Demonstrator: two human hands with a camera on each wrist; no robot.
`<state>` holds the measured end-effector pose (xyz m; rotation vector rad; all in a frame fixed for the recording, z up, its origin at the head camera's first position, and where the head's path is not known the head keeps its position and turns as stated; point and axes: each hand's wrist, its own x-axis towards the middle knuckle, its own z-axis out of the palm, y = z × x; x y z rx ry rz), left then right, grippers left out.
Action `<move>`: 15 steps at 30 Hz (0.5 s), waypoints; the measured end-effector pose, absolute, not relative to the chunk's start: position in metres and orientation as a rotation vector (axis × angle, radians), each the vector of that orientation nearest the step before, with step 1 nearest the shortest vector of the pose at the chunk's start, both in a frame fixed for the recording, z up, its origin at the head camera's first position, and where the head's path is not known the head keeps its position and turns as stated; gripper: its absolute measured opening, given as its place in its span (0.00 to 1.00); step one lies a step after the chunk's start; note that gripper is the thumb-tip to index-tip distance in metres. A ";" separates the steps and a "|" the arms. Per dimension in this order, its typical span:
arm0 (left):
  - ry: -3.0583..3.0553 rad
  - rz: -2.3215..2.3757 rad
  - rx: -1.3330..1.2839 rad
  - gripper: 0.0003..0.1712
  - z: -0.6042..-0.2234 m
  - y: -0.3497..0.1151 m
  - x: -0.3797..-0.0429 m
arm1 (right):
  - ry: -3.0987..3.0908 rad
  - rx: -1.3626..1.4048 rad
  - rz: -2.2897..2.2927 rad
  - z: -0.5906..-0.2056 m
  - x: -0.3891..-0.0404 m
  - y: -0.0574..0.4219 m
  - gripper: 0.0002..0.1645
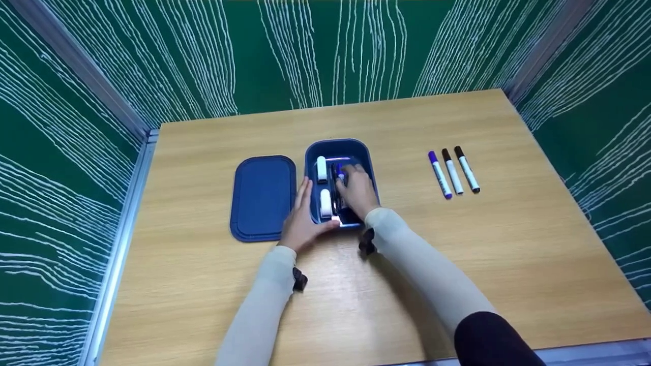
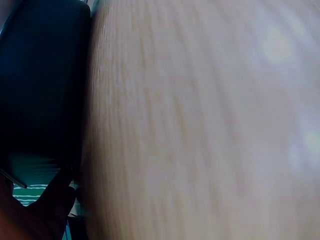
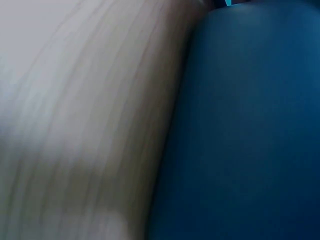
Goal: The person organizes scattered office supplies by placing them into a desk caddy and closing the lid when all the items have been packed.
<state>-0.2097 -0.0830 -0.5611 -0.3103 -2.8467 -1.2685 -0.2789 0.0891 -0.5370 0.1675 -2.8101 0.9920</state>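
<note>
A dark blue box [image 1: 337, 147] stands on the table with its top off. Inside it lie two white blocky pieces [image 1: 325, 203], a dark pen-like item [image 1: 333, 189] and a marker with a purple cap [image 1: 339, 170]. My right hand [image 1: 358, 190] reaches into the box and pinches that marker; its fingertips are partly hidden. Along the box's left wall my left hand [image 1: 302, 223] rests with fingers straight, its thumb stretched along the near rim. In the left wrist view, dark fingers [image 2: 52, 200] show by the box wall [image 2: 42, 85]. The right wrist view is filled by the box's side [image 3: 240, 125] and tabletop.
A matching blue lid [image 1: 263, 195] lies flat, left of the box. Three markers, one purple-capped [image 1: 440, 175] and two dark-capped [image 1: 467, 169], lie side by side on the right. Green walls [image 1: 346, 51] with white lines enclose the wooden table [image 1: 508, 244].
</note>
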 end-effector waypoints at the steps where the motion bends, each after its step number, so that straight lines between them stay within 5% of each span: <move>1: -2.847 -1.270 -0.309 0.71 -0.561 -0.083 -0.210 | -2.794 0.183 0.994 -0.536 -0.279 0.089 0.20; 15: -2.842 -1.255 -0.305 0.73 -0.563 -0.084 -0.210 | -2.579 0.267 1.148 -0.518 -0.283 0.112 0.12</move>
